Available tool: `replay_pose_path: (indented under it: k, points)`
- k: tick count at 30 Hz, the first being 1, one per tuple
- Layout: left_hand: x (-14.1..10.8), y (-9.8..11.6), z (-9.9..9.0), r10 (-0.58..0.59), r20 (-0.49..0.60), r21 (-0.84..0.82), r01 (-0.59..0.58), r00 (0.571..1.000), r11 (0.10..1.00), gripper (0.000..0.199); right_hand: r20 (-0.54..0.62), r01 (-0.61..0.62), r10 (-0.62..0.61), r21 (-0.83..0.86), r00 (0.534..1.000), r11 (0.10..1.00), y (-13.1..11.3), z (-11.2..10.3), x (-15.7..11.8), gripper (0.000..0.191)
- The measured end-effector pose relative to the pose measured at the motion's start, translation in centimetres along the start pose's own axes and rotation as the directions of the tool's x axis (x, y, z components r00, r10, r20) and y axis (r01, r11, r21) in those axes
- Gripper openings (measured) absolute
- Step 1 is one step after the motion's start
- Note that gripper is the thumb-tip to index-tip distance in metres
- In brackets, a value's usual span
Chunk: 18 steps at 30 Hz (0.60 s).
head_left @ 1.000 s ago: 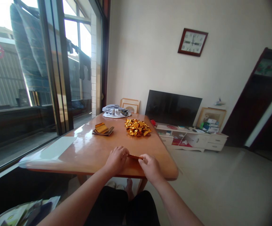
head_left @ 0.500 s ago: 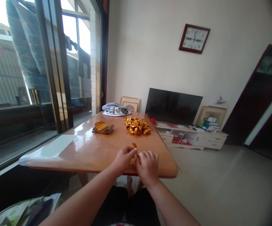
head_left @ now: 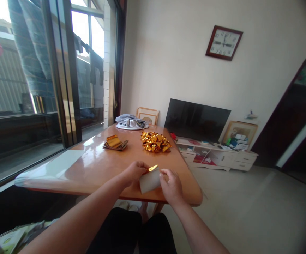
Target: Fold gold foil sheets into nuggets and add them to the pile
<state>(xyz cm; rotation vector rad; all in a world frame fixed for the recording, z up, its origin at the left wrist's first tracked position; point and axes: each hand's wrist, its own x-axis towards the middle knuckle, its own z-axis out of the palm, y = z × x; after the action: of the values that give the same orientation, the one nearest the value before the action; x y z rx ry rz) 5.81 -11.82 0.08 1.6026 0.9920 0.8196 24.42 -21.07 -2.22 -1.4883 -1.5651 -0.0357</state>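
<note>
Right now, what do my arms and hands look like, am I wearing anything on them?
Your left hand and right hand are both ungloved. Your left forearm and right forearm are bare as far as the picture shows, with no sleeve, watch or bracelet visible and no markings I can make out. Whether you wear a thin ring, I can't tell.

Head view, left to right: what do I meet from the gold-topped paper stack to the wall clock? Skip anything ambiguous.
Gold-topped paper stack → left hand → grey-faced sheet → right hand → wall clock.
</note>
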Motion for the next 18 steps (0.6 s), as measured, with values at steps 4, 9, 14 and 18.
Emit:
replay_pose_path:
  k: [4, 9, 14, 18]
  points:
    - [1.2, 0.0, -0.8, 0.015, 0.049, 0.039, -0.017, 0.999, 0.999, 0.023, 0.105, -0.187, 0.169, 0.194, 0.980, 0.963, 1.6, 0.8, 1.7, 0.035]
    - [2.9, -0.9, -1.1, 0.048, 0.051, 0.074, -0.051, 0.998, 0.996, 0.029, 0.246, -0.303, 0.230, 0.320, 0.942, 0.898, 2.3, 2.3, 3.3, 0.035]
    - [3.8, -2.2, -1.2, 0.073, 0.048, 0.109, -0.078, 0.996, 0.991, 0.028, 0.268, -0.349, 0.264, 0.348, 0.927, 0.870, 2.8, 3.4, 4.0, 0.026]
    - [4.0, -2.8, -1.2, 0.085, 0.061, 0.140, -0.093, 0.995, 0.986, 0.027, 0.289, -0.374, 0.282, 0.339, 0.915, 0.863, 3.7, 4.4, 4.4, 0.019]
